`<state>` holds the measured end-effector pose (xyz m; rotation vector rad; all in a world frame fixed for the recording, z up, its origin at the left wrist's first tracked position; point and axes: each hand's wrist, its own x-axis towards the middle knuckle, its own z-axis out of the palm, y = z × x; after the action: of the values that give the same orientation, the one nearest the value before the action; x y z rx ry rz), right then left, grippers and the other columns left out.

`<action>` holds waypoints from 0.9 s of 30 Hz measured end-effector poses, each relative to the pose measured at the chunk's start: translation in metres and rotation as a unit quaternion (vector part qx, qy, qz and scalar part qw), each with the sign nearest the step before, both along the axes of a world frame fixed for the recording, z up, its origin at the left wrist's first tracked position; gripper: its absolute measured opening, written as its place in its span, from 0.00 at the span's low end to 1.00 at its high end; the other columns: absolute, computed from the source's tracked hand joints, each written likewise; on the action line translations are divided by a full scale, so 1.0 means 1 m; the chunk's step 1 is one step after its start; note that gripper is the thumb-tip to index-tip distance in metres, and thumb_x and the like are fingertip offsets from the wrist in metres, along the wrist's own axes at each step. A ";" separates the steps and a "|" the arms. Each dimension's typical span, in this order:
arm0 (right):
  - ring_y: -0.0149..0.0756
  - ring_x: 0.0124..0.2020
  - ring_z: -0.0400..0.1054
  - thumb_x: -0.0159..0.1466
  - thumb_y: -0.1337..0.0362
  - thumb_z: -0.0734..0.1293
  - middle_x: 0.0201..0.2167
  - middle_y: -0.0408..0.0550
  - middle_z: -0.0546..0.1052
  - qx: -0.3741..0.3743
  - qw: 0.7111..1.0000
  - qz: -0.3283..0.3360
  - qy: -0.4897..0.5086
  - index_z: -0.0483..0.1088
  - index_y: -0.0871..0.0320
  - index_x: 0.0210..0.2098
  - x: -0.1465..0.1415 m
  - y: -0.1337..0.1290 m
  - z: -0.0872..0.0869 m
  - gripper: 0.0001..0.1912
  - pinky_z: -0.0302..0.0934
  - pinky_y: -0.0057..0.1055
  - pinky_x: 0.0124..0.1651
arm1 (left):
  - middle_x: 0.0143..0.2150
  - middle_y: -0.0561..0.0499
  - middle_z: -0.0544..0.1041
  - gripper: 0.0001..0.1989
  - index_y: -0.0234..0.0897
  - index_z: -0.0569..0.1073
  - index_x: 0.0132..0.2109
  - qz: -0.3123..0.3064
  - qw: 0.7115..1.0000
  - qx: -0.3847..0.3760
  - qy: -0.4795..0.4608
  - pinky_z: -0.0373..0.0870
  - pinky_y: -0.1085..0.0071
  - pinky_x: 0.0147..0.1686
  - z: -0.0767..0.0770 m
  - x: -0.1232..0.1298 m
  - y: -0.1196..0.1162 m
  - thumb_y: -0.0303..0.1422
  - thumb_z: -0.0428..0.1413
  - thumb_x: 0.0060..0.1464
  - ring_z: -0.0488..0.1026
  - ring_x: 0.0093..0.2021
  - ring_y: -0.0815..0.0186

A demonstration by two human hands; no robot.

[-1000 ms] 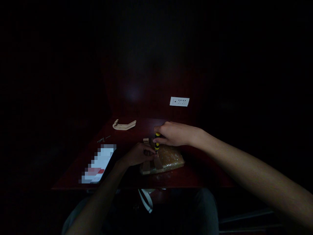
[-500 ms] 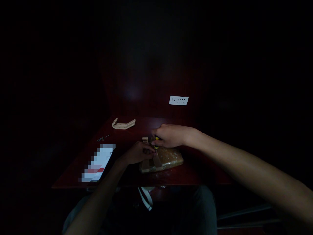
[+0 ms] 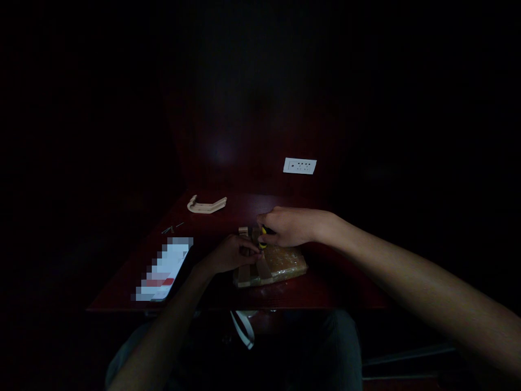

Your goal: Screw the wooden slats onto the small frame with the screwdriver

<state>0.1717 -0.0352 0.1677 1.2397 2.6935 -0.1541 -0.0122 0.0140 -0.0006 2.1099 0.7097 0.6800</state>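
Note:
My right hand point(image 3: 280, 225) is wrapped round the yellow and black handle of a tool point(image 3: 264, 239), which points down at a light brown piece point(image 3: 263, 269). This piece lies on a brown block wrapped in shiny clear film point(image 3: 287, 260). My left hand point(image 3: 236, 253) reaches in from the left, its fingers pinched together close to the tool's tip. Whatever lies between those fingertips is too small and dark to make out. A second part of the light brown piece shows beneath my left hand, and its far end sticks out beyond the fingers.
A curved beige piece point(image 3: 207, 206) lies at the back left of the dark red table point(image 3: 134, 271). Several small thin screw-like parts point(image 3: 172, 229) are near it. A lit phone point(image 3: 166, 271) lies front left. A white socket plate point(image 3: 300, 165) is on the wall.
The whole view has shifted slightly. My right hand and the tool have tilted or moved a little to the right; my left hand keeps its place by the tip.

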 end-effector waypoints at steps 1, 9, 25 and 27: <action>0.35 0.28 0.67 0.66 0.59 0.62 0.32 0.51 0.76 -0.009 1.000 0.006 0.008 0.71 0.60 0.43 0.000 0.000 0.000 0.13 0.54 0.29 0.28 | 0.39 0.47 0.83 0.10 0.38 0.82 0.40 -0.001 1.000 0.002 0.003 0.70 0.70 0.35 0.000 0.000 0.000 0.38 0.62 0.53 0.77 0.36 0.64; 0.34 0.30 0.67 0.67 0.60 0.61 0.33 0.49 0.76 -0.012 0.999 0.016 0.044 0.69 0.58 0.43 0.004 0.003 -0.003 0.10 0.55 0.28 0.30 | 0.38 0.49 0.83 0.09 0.39 0.82 0.40 -0.003 1.000 0.005 0.009 0.70 0.70 0.37 0.002 -0.001 -0.001 0.37 0.62 0.54 0.77 0.37 0.64; 0.32 0.29 0.67 0.67 0.62 0.60 0.33 0.48 0.76 -0.017 0.999 0.008 0.047 0.70 0.57 0.43 0.008 0.004 -0.004 0.09 0.56 0.28 0.32 | 0.37 0.48 0.83 0.11 0.39 0.82 0.41 0.003 1.000 -0.006 0.006 0.71 0.70 0.36 -0.001 -0.001 0.000 0.38 0.62 0.53 0.77 0.36 0.63; 0.33 0.30 0.68 0.68 0.62 0.60 0.34 0.49 0.76 -0.012 0.999 0.005 0.048 0.70 0.58 0.42 0.007 0.004 -0.005 0.10 0.56 0.27 0.31 | 0.38 0.48 0.83 0.11 0.38 0.82 0.41 0.004 1.000 -0.005 0.011 0.71 0.70 0.35 0.001 -0.001 0.000 0.38 0.62 0.53 0.77 0.36 0.63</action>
<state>0.1792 -0.0312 0.1623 1.2429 2.7683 -0.2502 -0.0130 0.0139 0.0003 2.1104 0.7335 0.6571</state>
